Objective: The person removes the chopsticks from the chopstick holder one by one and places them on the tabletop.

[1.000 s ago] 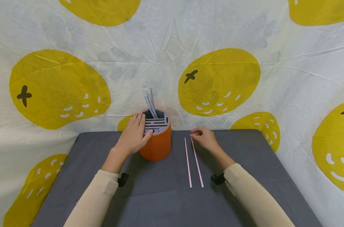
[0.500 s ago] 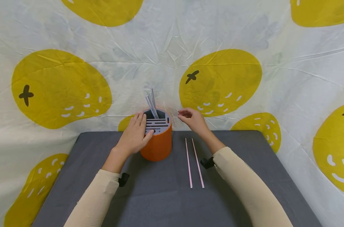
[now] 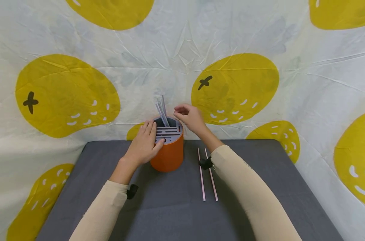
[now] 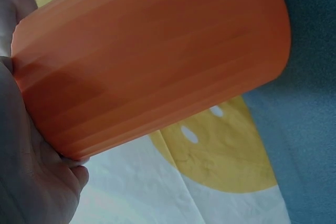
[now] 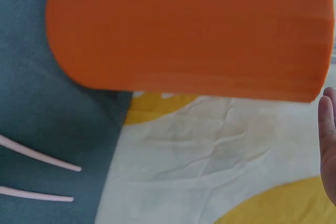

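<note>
An orange cylindrical utensil holder (image 3: 167,157) stands upright on the table, with a grey slotted top (image 3: 171,132). Several thin pale chopsticks (image 3: 161,112) lean in its rear compartment. My left hand (image 3: 141,142) rests on the left side of the top, fingers straight and thumb near the front rim. In the left wrist view that hand lies against the upper end of the orange wall (image 4: 157,61). My right hand (image 3: 190,117) hovers behind the right rim, its fingertips a little apart from the standing chopsticks. Nothing shows between its fingers. Two pink chopsticks (image 3: 202,182) lie roughly side by side on the table.
A dark grey cloth (image 3: 161,221) covers the table. Right behind its back edge hangs a white sheet (image 3: 158,80) printed with yellow fruit. My right forearm (image 3: 245,180) passes over the table to the right of the lying chopsticks.
My right hand has left the far end of the right lying chopstick and moved up and left to the holder's rear. My left hand has stayed on the holder.
</note>
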A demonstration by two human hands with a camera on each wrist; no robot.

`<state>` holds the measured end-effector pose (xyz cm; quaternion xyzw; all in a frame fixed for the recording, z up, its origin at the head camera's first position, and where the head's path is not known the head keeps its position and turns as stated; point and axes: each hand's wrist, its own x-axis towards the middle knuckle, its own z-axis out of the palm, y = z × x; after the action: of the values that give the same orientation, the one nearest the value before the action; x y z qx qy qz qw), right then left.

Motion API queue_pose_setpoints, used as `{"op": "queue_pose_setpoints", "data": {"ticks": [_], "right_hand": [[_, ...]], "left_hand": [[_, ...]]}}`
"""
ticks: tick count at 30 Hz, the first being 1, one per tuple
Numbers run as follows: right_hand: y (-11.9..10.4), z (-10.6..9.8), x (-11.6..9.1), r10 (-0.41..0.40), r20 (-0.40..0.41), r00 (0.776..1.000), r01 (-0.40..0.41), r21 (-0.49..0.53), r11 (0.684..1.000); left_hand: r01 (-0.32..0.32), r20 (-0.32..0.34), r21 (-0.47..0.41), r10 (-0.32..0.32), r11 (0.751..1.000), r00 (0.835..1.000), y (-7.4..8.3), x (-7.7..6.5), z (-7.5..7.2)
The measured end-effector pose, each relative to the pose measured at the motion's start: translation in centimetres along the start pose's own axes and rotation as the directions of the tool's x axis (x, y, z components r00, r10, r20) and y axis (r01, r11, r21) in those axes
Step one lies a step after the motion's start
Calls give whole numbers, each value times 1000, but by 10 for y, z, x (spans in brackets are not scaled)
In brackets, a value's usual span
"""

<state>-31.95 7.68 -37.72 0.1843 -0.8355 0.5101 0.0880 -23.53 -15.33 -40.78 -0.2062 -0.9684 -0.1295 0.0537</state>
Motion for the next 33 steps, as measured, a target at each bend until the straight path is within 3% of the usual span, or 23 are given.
{"op": "queue_pose_setpoints", "data": {"ticks": [10, 33], "right_hand": [[-14, 17, 19, 52, 13, 999, -51, -91, 995], [-18, 39, 28, 49, -33, 998, -52, -87, 995]], "left_hand": [[-14, -10, 2, 14, 1000, 1000, 1, 1, -1], [-17, -5, -2, 17, 1000, 1000, 1, 0, -1]]}}
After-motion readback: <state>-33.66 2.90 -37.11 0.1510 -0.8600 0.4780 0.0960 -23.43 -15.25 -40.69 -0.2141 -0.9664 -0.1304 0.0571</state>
